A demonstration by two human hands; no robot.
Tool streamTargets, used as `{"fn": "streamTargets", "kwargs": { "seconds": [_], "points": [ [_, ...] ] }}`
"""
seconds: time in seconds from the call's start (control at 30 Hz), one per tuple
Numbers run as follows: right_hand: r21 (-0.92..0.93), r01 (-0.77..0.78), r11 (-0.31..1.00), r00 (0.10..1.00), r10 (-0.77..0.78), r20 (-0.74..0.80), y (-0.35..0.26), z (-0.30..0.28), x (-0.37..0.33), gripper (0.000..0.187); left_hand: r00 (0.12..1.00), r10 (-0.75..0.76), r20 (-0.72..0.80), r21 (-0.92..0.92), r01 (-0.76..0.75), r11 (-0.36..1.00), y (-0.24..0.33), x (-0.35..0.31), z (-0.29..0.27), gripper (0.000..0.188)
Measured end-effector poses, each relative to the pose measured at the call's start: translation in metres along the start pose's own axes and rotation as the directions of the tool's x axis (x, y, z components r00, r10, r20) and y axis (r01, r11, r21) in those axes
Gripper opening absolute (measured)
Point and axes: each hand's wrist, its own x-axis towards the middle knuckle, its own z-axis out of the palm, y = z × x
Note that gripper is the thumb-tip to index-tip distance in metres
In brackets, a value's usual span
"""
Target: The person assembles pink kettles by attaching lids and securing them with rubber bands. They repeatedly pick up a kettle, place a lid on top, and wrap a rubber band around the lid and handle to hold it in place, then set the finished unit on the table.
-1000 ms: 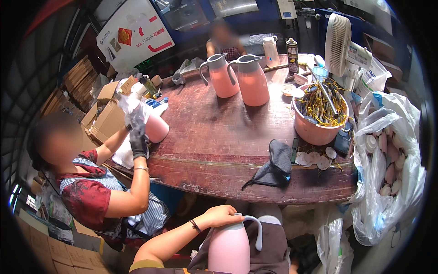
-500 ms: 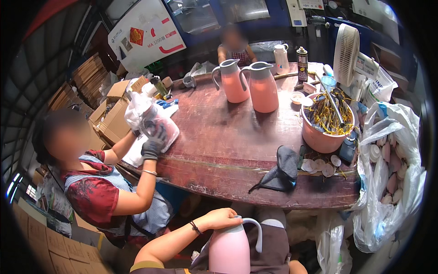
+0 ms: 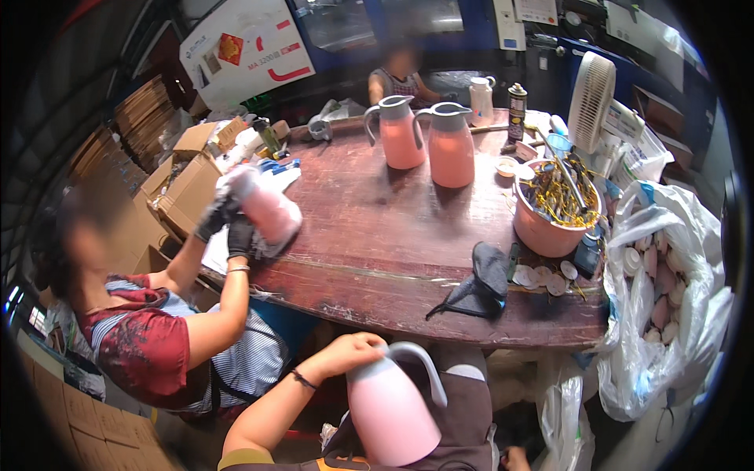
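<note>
My left hand [image 3: 355, 355] grips the top of a pink thermos jug [image 3: 395, 414] with a grey handle, fingers at the grey rim. Tilted, the jug sits over my lap, its base toward the lower right and its handle facing right. Only a small part of my right hand [image 3: 516, 458] shows at the lower edge, beside a hanging clear plastic bag [image 3: 567, 408]; I cannot make out its fingers. On the tabletop stand two more pink thermos jugs [image 3: 402, 140] [image 3: 452, 149] with grey tops. A grey cloth [image 3: 481, 286] lies near the table's front edge.
The dark red table [image 3: 353, 228] holds a pink bucket [image 3: 550, 231] of wires, a fan [image 3: 591, 102] and a spray can [image 3: 516, 114]. A big plastic bag [image 3: 628, 345] of parts hangs right. At left, a gloved co-worker [image 3: 149, 337] handles a wrapped jug [image 3: 267, 208]; another person sits opposite.
My jug has risen and tipped, its base swinging right. More of my right hand's area shows at the lower edge. The co-worker's gloved hands have shifted on the wrapped jug, now tilted.
</note>
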Motion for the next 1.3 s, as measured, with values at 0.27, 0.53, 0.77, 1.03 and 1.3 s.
{"fn": "streamTargets", "kwargs": {
  "seconds": [0.27, 0.53, 0.77, 1.03, 1.3],
  "points": [
    [0.393, 0.570, 0.721, 0.677, -0.684, 0.273, -0.149, -0.122, -0.262, 0.033, 0.933, -0.235, -0.271, -0.821, -0.096, 0.563, -0.017, -0.023, 0.032, 0.038],
    [0.086, 0.980, -0.180, -0.145, -0.938, -0.314, -0.219, -0.003, -0.350, 0.065, 0.871, -0.409, -0.273, -0.943, -0.158, 0.292, -0.027, -0.041, 0.091, 0.042],
    [0.129, 0.974, -0.185, -0.140, -0.945, -0.295, -0.218, 0.007, -0.353, 0.066, 0.862, -0.452, -0.230, -0.956, -0.114, 0.271, -0.037, -0.047, 0.085, 0.042],
    [0.065, 0.920, -0.386, -0.352, -0.890, -0.291, -0.208, 0.001, -0.341, 0.066, 0.877, -0.429, -0.215, -0.941, -0.068, 0.332, -0.024, -0.038, 0.081, 0.040],
    [0.856, 0.485, 0.181, 0.484, -0.870, -0.090, -0.233, 0.018, -0.340, 0.050, 0.603, 0.480, -0.636, 0.063, -0.580, 0.812, 0.035, -0.058, 0.056, 0.058]
  ]
}}
